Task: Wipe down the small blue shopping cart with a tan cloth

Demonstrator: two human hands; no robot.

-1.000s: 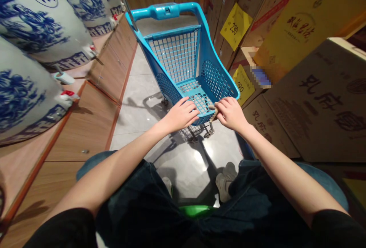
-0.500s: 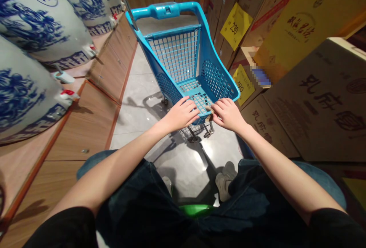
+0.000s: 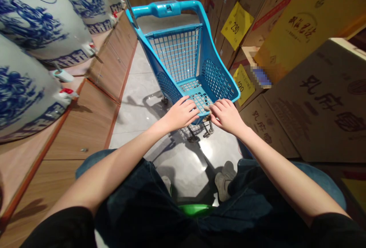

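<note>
A small blue shopping cart [image 3: 183,61] stands in front of me with its basket bare inside. My left hand [image 3: 184,113] lies palm down over the near end of the basket, fingers loosely stretched and holding nothing I can see. Beside it on the right, my right hand [image 3: 224,114] is closed, thumb below and fingers above. A small brownish, rag-like piece [image 3: 206,117] pokes out from its fingertips against the cart's near rim. Most of that piece is hidden by the fingers.
Large blue-and-white jars [image 3: 37,23] with red-handled taps stand on a wooden cabinet [image 3: 82,126] to the left. Cardboard boxes [image 3: 323,99] and a yellow bag [image 3: 303,23] are stacked at the right. Below me shows the green edge of a seat [image 3: 197,210].
My right hand has shifted slightly left along the near rim, with the brownish piece in its fingers. My left hand and the cart stay nearly in place.
</note>
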